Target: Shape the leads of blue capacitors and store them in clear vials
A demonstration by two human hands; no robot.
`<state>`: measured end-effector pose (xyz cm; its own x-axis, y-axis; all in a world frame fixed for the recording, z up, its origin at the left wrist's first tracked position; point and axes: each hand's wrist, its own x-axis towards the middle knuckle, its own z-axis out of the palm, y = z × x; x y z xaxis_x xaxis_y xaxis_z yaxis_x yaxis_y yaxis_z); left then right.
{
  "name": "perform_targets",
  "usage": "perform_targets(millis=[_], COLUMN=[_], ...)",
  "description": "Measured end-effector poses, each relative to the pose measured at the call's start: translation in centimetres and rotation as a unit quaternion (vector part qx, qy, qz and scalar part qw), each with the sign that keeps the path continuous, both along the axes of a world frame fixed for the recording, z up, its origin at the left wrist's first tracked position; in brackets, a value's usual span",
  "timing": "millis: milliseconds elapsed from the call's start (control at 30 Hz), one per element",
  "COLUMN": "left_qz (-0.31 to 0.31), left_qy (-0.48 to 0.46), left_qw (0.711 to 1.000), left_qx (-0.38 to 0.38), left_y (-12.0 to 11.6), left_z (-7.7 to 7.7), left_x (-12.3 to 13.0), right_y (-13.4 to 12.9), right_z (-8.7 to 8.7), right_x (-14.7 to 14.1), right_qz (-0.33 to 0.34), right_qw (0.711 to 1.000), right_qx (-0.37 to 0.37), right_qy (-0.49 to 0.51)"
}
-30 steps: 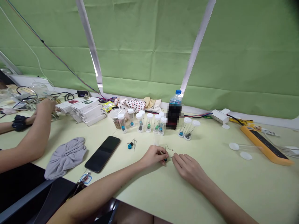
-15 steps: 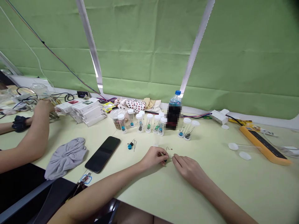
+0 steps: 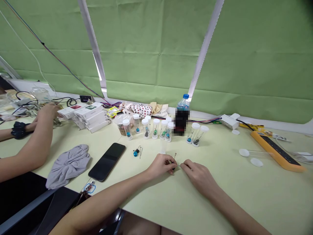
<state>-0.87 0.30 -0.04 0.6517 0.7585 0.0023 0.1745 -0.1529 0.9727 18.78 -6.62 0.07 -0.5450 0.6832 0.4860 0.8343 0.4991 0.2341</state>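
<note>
The person's left hand (image 3: 162, 164) is closed in a pinch on a thin metal wire piece (image 3: 175, 157) with a small knob at its tip, just above the pale yellow-green tabletop (image 3: 151, 199). Its upper part, which showed as a zigzag half a second ago, now appears as one nearly straight, upright line. To its right, the right hand (image 3: 197, 173) pinches the same piece's side end, its fingers more curled than before. This suggests the piece is being turned between the hands, still in progress.

Otherwise little differs: left of the hands, the glossy blue ball (image 3: 135, 153) lies where it was; beyond them, the clear white-capped plastic tubes (image 3: 155, 129) still stand in place.
</note>
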Motion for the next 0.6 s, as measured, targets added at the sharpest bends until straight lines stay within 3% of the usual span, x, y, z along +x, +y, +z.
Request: perform_targets(millis=[467,600], left_qz=[-0.009,-0.006], left_qy=[-0.007,-0.016], left_qw=[1.0,0.999], left_qx=[-0.005,-0.036], left_y=[0.1,0.6], left_z=[-0.1,-0.1], left_x=[-0.1,-0.2], right_y=[0.1,0.3], right_z=[-0.7,0.2], right_x=[-0.9,-0.5], right_qz=[0.009,0.032], right_qw=[0.983,0.988], right_qx=[-0.107,-0.115], right_qy=[0.15,0.101])
